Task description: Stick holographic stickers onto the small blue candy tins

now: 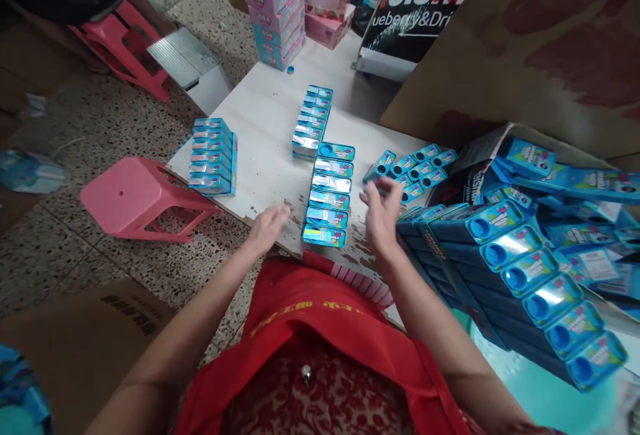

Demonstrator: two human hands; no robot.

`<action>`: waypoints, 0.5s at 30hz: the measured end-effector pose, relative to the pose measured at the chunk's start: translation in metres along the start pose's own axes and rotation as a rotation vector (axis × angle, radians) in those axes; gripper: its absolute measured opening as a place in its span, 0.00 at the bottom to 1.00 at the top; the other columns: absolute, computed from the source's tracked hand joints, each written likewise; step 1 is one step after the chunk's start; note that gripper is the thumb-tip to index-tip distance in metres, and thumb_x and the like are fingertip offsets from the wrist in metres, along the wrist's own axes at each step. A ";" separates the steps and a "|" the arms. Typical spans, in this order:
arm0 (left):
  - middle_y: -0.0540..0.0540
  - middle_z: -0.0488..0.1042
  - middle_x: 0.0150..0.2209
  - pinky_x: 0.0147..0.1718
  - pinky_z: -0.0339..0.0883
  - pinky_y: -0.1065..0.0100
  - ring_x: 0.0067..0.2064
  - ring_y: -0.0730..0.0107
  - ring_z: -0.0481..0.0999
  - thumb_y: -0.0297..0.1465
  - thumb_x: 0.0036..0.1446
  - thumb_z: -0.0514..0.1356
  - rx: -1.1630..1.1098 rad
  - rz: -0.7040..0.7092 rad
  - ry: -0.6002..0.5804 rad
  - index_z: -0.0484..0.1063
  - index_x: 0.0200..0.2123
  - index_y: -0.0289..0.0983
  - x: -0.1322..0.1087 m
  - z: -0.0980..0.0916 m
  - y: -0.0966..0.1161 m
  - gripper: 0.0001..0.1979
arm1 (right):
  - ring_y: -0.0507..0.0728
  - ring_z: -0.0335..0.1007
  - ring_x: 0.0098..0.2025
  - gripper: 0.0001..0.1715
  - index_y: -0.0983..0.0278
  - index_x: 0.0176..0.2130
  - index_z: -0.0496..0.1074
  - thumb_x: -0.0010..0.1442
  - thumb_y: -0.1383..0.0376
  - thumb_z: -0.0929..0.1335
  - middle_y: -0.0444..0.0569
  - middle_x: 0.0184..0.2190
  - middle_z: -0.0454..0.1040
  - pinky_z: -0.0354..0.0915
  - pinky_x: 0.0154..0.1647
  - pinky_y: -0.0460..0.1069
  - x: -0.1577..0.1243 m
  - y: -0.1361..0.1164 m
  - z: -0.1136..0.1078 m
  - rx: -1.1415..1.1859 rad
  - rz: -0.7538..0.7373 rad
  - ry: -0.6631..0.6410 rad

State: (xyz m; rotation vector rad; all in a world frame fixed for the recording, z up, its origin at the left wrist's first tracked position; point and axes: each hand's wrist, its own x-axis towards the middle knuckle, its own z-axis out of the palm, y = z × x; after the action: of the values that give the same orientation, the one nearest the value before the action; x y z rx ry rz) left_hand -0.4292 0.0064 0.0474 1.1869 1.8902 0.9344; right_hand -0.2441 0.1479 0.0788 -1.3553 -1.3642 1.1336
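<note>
A row of small blue boxes (pixel 327 200) with printed labels stands on the white table in front of me. My left hand (pixel 269 228) is just left of this row, apart from it; motion blur smears its fingers. On the row's right side, my right hand (pixel 383 212) has its thumb and fingers apart and appears to hold nothing. Its fingertips are close to a loose cluster of blue boxes (pixel 423 170) with dark round spots on their ends. Beyond the front row stands another row of blue boxes (pixel 314 115), slightly to the left.
A blue pack (pixel 213 155) stands by the table's left edge. Right of me, a tall stack of blue boxes (pixel 520 275) leans near an open carton (pixel 505 135) of more packs. Pink and purple cartons (pixel 275 8) are piled behind. A pink stool (pixel 125 195) stands left.
</note>
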 end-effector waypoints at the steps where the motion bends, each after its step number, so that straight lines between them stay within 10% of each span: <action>1: 0.42 0.78 0.42 0.49 0.67 0.62 0.46 0.61 0.76 0.46 0.62 0.47 0.059 0.058 -0.045 0.77 0.41 0.34 -0.015 0.005 -0.007 0.25 | 0.52 0.65 0.36 0.16 0.61 0.42 0.61 0.57 0.55 0.65 0.45 0.37 0.66 0.64 0.36 0.48 -0.020 0.005 -0.014 -0.054 -0.005 -0.012; 6: 0.41 0.76 0.48 0.51 0.65 0.59 0.50 0.61 0.73 0.35 0.62 0.53 0.310 0.428 -0.194 0.74 0.46 0.36 -0.053 0.058 -0.018 0.15 | 0.52 0.63 0.27 0.09 0.63 0.36 0.68 0.59 0.59 0.65 0.44 0.28 0.67 0.62 0.29 0.47 -0.095 0.043 -0.058 -0.427 -0.095 -0.543; 15: 0.39 0.78 0.41 0.41 0.66 0.60 0.44 0.55 0.76 0.33 0.63 0.46 0.558 0.007 -0.415 0.76 0.39 0.35 -0.015 0.097 -0.006 0.19 | 0.60 0.65 0.40 0.16 0.64 0.47 0.72 0.63 0.64 0.61 0.56 0.37 0.69 0.67 0.39 0.53 -0.097 0.082 -0.050 -0.830 -0.444 -0.795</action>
State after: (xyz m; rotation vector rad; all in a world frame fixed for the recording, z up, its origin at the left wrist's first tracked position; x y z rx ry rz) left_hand -0.3449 0.0106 -0.0027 1.5612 1.8428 0.1230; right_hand -0.1770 0.0516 0.0100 -1.0183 -2.7727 0.8307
